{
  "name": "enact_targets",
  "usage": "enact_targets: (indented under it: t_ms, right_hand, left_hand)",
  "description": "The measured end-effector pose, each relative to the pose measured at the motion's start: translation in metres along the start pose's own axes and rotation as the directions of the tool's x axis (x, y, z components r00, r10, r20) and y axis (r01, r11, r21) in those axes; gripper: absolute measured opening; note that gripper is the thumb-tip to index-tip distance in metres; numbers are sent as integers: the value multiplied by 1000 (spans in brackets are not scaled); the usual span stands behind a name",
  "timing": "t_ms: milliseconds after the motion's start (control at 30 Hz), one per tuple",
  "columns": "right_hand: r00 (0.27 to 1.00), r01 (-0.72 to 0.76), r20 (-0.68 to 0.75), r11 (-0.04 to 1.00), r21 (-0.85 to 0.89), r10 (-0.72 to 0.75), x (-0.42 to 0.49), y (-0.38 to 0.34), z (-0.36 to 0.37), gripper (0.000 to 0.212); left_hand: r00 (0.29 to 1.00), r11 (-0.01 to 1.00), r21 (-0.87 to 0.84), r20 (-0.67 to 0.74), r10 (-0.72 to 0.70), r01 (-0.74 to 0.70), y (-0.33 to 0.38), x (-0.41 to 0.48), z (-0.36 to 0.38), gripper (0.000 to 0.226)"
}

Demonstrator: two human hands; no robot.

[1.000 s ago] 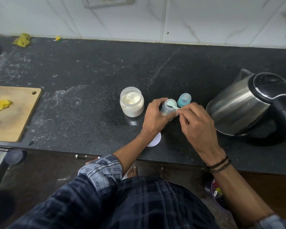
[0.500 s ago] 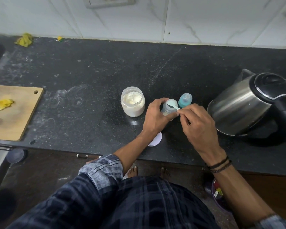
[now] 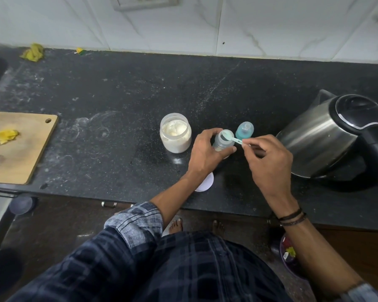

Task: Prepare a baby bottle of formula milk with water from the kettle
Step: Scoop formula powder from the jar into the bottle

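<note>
Both hands are busy just right of centre in the head view, over a black speckled counter dusted with white powder smears. White marble-look wall tiles run across the top, with a socket plate at the top edge. A wooden cutting board sits at the left edge with a yellow scrap on it. A steel kettle with a black lid stands at the right edge. An open jar of white powder sits about mid-frame, and a round white lid lies near the counter's front edge, partly under the left wrist.

The left arm comes up from the bottom with a rolled plaid sleeve. The left hand wraps thumb and fingers round the baby bottle, which is upright just right of the jar. The right arm reaches in from the lower right, with dark bands on the wrist. The right hand pinches the handle of a small pale scoop, whose bowl sits at the bottle's open mouth. A blue-green teat cap stands just above the bottle in the frame.
</note>
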State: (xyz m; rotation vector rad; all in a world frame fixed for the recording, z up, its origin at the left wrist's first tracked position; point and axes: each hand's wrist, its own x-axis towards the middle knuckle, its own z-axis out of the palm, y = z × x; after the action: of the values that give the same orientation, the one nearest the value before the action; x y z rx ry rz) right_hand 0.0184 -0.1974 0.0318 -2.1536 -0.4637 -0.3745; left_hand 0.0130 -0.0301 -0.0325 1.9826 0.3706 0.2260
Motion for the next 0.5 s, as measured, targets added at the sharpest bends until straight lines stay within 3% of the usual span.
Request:
enact_targets:
  t_ms: [233,367,500]
  right_hand:
    - [952,-292,-33,934,207,305,0,0,3,15]
    - [846,-480,26,738,475,533,1,0,3,16]
    - [795,-509,86,583,633,601,0,-4,-1,14]
  left_hand:
    - [1000,1000,-21,5,-23,23,4,-2,-1,66]
    - [999,999,-44,7,-33,33,6,-7,-3,74]
    - [1000,1000,-29,4,-2,2,6,-16,-9,80]
